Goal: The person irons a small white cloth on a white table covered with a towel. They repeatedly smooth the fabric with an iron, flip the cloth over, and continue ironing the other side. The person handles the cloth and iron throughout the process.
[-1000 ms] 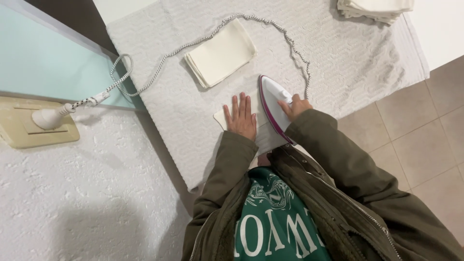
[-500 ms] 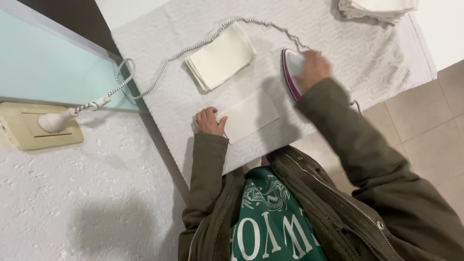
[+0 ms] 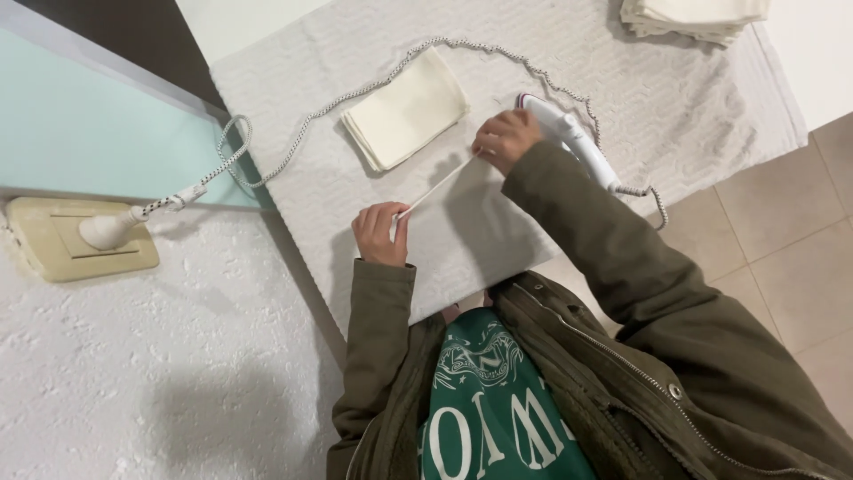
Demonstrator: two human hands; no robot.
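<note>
**Cloth lifted on edge between both hands**

Wall plug far left, braided cord running to the iron. Left hand fingers pinched on near end of a pale cloth. Folded cloth stack just beyond the fingers. Right hand fingers pinched on cloth's far end; iron just beside them, standing on the padded board.

White cloth — lifted edge-on, stretched taut above board
</note>
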